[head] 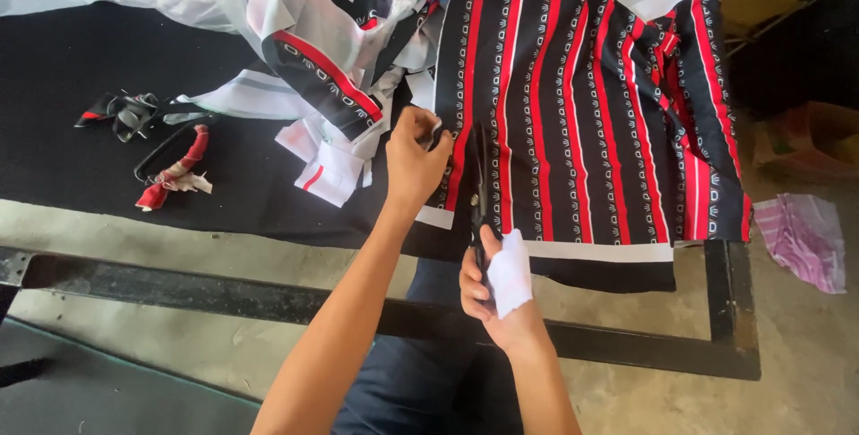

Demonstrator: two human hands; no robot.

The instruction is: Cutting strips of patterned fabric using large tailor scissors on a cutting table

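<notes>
A black cloth with red and white stripes lies spread over a black-covered table. My left hand pinches the cloth's cut left edge and holds it up a little. My right hand, wrapped in a white bandage, grips the handles of black scissors. The blades point away from me into the cloth, just right of my left hand, along a slit running up from the white hem.
A heap of cut striped strips and clear plastic fills the back left. A second pair of scissors with red-wrapped handle lies at the left, beside a small scrap bundle. A black metal frame edges the table. Pink cloth lies on the floor.
</notes>
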